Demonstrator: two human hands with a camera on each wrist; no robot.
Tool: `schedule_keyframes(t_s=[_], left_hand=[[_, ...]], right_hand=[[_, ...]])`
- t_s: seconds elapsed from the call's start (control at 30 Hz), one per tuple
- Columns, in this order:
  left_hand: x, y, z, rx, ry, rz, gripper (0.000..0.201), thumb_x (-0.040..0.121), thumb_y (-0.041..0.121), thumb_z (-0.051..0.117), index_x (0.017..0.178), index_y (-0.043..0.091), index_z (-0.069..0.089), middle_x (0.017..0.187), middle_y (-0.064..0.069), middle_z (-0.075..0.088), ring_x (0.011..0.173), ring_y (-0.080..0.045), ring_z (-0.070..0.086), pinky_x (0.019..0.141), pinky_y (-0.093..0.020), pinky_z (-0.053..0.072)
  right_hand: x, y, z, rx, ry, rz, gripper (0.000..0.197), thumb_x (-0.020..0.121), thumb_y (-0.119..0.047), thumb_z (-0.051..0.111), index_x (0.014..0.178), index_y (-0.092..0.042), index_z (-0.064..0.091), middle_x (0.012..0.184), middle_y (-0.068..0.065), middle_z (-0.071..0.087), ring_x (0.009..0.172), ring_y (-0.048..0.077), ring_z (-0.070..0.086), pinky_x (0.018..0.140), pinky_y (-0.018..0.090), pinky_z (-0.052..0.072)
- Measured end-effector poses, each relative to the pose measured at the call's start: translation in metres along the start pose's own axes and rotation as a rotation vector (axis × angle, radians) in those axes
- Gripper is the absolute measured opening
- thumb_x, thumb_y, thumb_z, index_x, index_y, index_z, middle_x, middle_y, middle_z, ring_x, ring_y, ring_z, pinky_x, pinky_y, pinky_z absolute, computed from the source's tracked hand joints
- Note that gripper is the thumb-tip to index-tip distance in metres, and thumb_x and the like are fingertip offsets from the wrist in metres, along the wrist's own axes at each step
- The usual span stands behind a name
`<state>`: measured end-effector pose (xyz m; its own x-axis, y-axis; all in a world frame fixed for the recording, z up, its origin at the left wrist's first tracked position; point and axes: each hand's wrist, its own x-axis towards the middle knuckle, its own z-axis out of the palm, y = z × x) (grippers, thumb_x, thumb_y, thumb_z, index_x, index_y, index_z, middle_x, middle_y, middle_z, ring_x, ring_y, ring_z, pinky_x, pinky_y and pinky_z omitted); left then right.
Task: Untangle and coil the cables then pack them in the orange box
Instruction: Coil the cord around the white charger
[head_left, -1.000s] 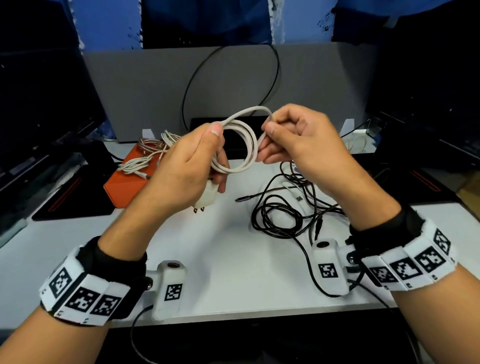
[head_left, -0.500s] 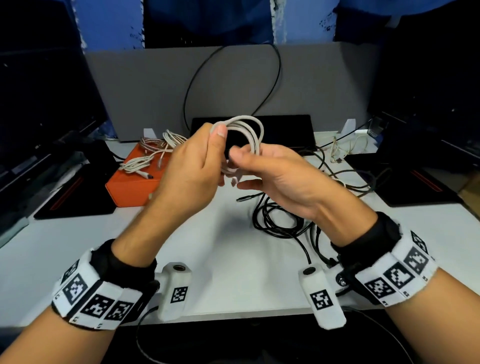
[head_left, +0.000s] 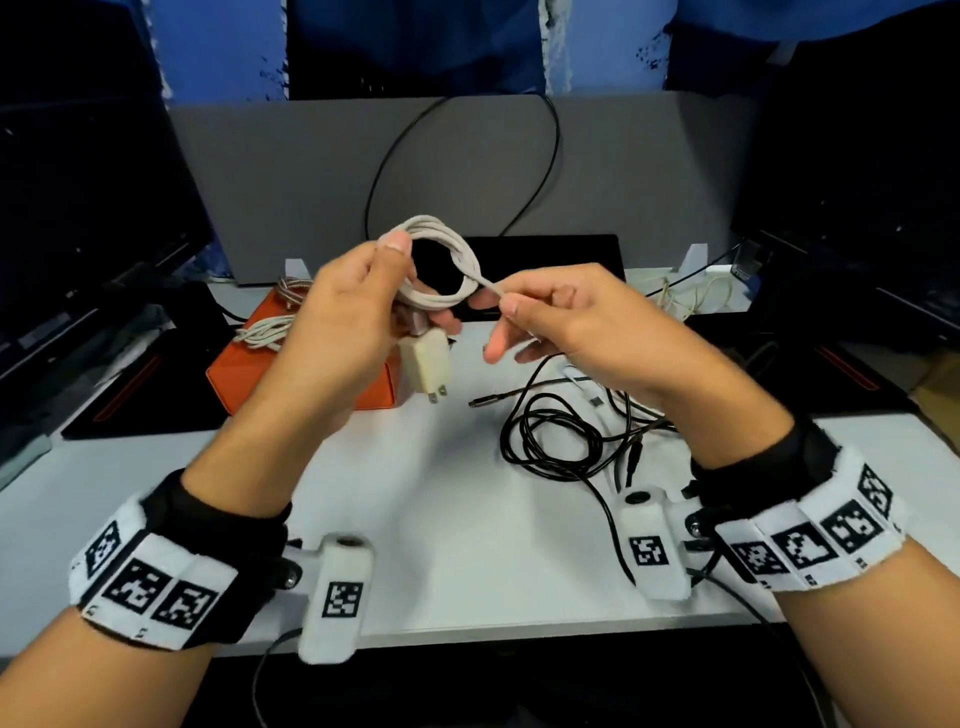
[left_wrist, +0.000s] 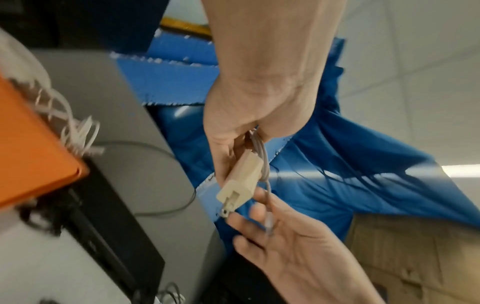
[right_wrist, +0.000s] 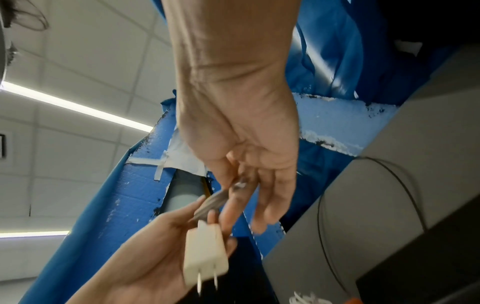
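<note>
A white cable coil (head_left: 441, 265) is held above the table by my left hand (head_left: 358, 312), thumb on top of the loops. Its white plug adapter (head_left: 426, 366) hangs below the hand, prongs down; it also shows in the left wrist view as the adapter (left_wrist: 241, 181) and in the right wrist view as the adapter (right_wrist: 205, 259). My right hand (head_left: 550, 317) pinches the coil's loose end (head_left: 493, 287) just right of the loops. The orange box (head_left: 249, 374) sits behind my left hand with white cables (head_left: 265, 332) on it. A tangled black cable (head_left: 556, 436) lies on the table under my right hand.
A grey partition (head_left: 467, 171) stands at the back with a thin black wire (head_left: 395, 150) looping over it. A black flat device (head_left: 545, 254) lies in front of it. Dark monitors flank both sides. More thin cables (head_left: 691, 301) lie at the back right.
My right hand moved from against the coil out to the right, drawing the loose end taut. The left hand turned the coil so the plug adapter hangs in plain view.
</note>
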<state>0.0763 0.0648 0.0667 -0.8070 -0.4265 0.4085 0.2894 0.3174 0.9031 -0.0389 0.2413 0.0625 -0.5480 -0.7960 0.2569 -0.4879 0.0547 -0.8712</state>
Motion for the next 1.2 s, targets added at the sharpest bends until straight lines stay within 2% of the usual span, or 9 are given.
schedule_keyframes(t_s=[0.13, 0.43, 0.6, 0.7, 0.83, 0.93, 1.03, 1.1, 1.2], left_hand=[[-0.001, 0.003, -0.001, -0.308, -0.103, -0.139, 0.037, 0.109, 0.033, 0.042, 0.09, 0.018, 0.07, 0.089, -0.016, 0.074, 0.095, -0.036, 0.074, 0.087, -0.052, 0.059], [0.011, -0.004, -0.018, -0.177, -0.118, -0.211, 0.03, 0.104, 0.037, 0.051, 0.096, 0.012, 0.066, 0.094, -0.01, 0.075, 0.091, -0.023, 0.073, 0.085, -0.037, 0.058], [0.017, -0.008, -0.031, -0.08, -0.122, -0.288, 0.03, 0.102, 0.033, 0.056, 0.1, 0.006, 0.069, 0.078, -0.011, 0.065, 0.055, -0.016, 0.06, 0.052, -0.026, 0.053], [0.02, -0.011, -0.031, -0.2, -0.126, -0.351, 0.036, 0.104, 0.031, 0.052, 0.113, -0.001, 0.066, 0.078, -0.01, 0.066, 0.055, -0.013, 0.064, 0.052, -0.022, 0.056], [0.021, -0.015, -0.029, -0.073, -0.068, -0.36, 0.042, 0.103, 0.038, 0.056, 0.119, 0.002, 0.068, 0.095, -0.022, 0.07, 0.062, -0.019, 0.069, 0.056, -0.029, 0.06], [0.016, -0.011, -0.031, 0.393, 0.028, -0.09, 0.043, 0.096, 0.047, 0.065, 0.132, 0.025, 0.061, 0.123, -0.005, 0.067, 0.096, -0.013, 0.07, 0.082, -0.036, 0.06], [0.006, 0.003, -0.032, 0.747, -0.29, 0.262, 0.06, 0.091, 0.037, 0.073, 0.146, 0.042, 0.049, 0.149, 0.016, 0.042, 0.135, -0.006, 0.044, 0.111, -0.039, 0.042], [0.002, 0.009, -0.028, 0.809, -0.462, 0.286, 0.065, 0.09, 0.031, 0.074, 0.148, 0.044, 0.047, 0.15, 0.023, 0.042, 0.136, -0.005, 0.044, 0.11, -0.036, 0.044], [0.006, 0.008, -0.027, 0.808, -0.437, 0.369, 0.06, 0.091, 0.027, 0.073, 0.146, 0.038, 0.052, 0.138, 0.02, 0.057, 0.126, -0.001, 0.053, 0.11, -0.023, 0.041]], right_hand=[[0.002, 0.004, 0.011, 0.138, 0.066, 0.068, 0.029, 0.111, -0.03, 0.043, 0.102, -0.017, 0.067, 0.11, 0.0, 0.078, 0.105, 0.019, 0.074, 0.101, 0.046, 0.056], [0.003, 0.007, 0.018, 0.582, 0.021, 0.152, 0.023, 0.109, -0.03, 0.05, 0.099, -0.016, 0.066, 0.101, 0.01, 0.076, 0.08, 0.02, 0.068, 0.065, 0.031, 0.057], [0.005, 0.014, 0.025, 0.619, -0.035, 0.216, 0.022, 0.106, -0.034, 0.055, 0.103, -0.021, 0.072, 0.109, 0.012, 0.073, 0.092, 0.022, 0.067, 0.082, 0.038, 0.054], [0.005, 0.014, 0.028, 0.695, -0.1, 0.232, 0.023, 0.104, -0.034, 0.056, 0.104, -0.019, 0.073, 0.115, 0.012, 0.07, 0.112, 0.038, 0.069, 0.1, 0.053, 0.054], [0.005, 0.014, 0.031, 0.67, -0.028, 0.211, 0.021, 0.104, -0.024, 0.057, 0.109, -0.012, 0.075, 0.117, 0.012, 0.074, 0.112, 0.042, 0.071, 0.086, 0.042, 0.064], [0.005, 0.014, 0.033, 0.628, 0.03, 0.204, 0.021, 0.105, -0.022, 0.057, 0.111, -0.012, 0.075, 0.117, 0.013, 0.076, 0.11, 0.039, 0.073, 0.084, 0.036, 0.064], [0.004, 0.011, 0.031, 0.63, 0.047, 0.206, 0.023, 0.105, -0.024, 0.057, 0.112, -0.01, 0.074, 0.119, 0.017, 0.075, 0.103, 0.038, 0.075, 0.075, 0.032, 0.064], [0.003, 0.008, 0.027, 0.65, 0.048, 0.196, 0.025, 0.106, -0.025, 0.056, 0.113, -0.009, 0.073, 0.118, 0.018, 0.075, 0.097, 0.036, 0.076, 0.071, 0.029, 0.064], [0.002, 0.005, 0.023, 0.638, 0.018, 0.172, 0.028, 0.108, -0.027, 0.051, 0.117, -0.008, 0.07, 0.114, 0.019, 0.076, 0.098, 0.038, 0.076, 0.075, 0.029, 0.064]])
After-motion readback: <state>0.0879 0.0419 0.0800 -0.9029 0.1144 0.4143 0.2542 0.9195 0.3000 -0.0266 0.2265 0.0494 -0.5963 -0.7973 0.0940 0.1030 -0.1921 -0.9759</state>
